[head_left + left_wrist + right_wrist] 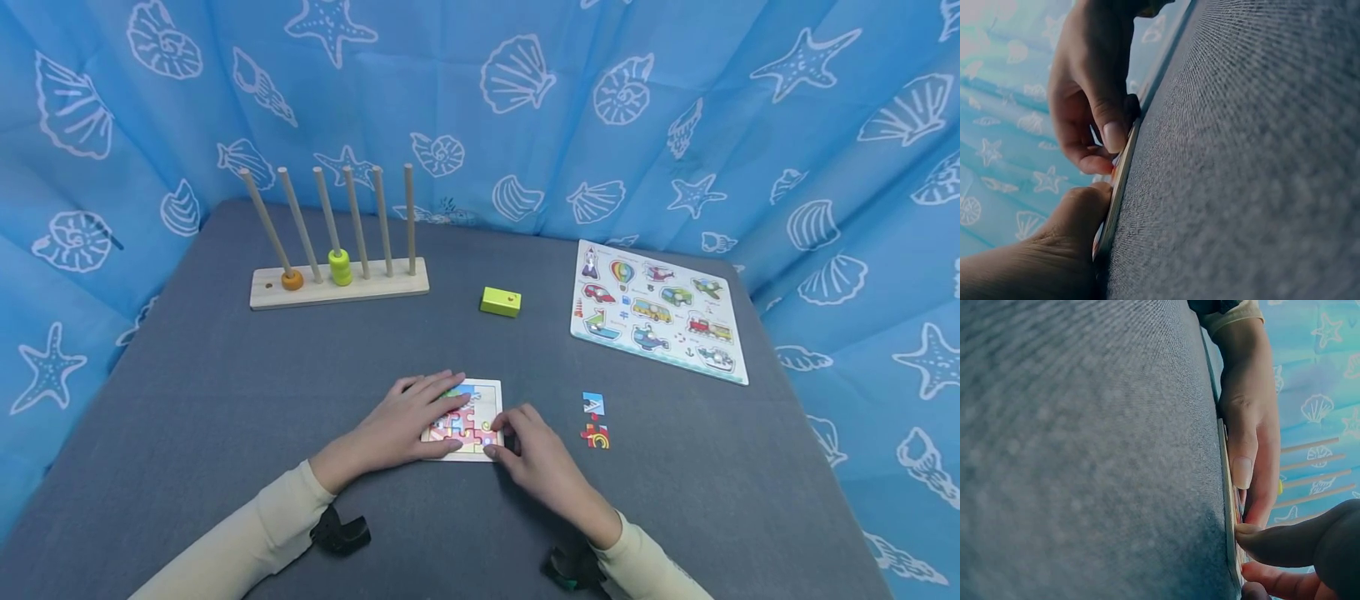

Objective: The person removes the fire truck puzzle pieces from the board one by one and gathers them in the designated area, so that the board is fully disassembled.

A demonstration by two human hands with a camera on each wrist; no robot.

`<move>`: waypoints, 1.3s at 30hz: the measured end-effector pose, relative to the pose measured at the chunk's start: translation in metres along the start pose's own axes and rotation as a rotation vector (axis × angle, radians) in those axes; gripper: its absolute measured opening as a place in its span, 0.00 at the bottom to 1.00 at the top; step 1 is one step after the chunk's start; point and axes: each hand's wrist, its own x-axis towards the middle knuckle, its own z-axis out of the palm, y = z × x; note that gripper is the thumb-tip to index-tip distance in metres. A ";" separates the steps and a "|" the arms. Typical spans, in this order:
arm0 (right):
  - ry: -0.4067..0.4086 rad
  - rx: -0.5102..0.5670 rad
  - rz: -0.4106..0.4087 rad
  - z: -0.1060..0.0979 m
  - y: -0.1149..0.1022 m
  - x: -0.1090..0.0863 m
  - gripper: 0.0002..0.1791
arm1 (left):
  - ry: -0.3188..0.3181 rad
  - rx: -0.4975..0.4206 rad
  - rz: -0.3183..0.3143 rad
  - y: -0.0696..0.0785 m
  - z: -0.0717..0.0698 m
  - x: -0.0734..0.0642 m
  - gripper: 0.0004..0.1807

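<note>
A small jigsaw puzzle in a pale wooden tray (498,398) lies on the grey table, partly filled with colourful pieces. My left hand (408,423) rests flat across its left side, fingers stretched over the pieces and covering some of them. At the tray's lower right corner, my right hand (542,460) pinches a pink puzzle piece (487,437) between thumb and bent fingers. In the right wrist view, the thumb (1272,544) touches the piece area near the tray's edge. Two loose puzzle pieces, one blue and white (593,403), one red (597,437), lie right of that hand.
A wooden peg stand (375,288) with orange and green rings stands at the back left. Behind the tray lies a yellow-green block (500,302). A vehicle peg puzzle board (637,340) lies at the back right. A blue shell-patterned curtain (465,100) hangs around the table.
</note>
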 end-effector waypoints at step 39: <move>0.001 0.265 0.414 -0.070 0.060 -0.061 0.05 | 0.001 0.023 0.016 -0.004 0.004 0.000 0.35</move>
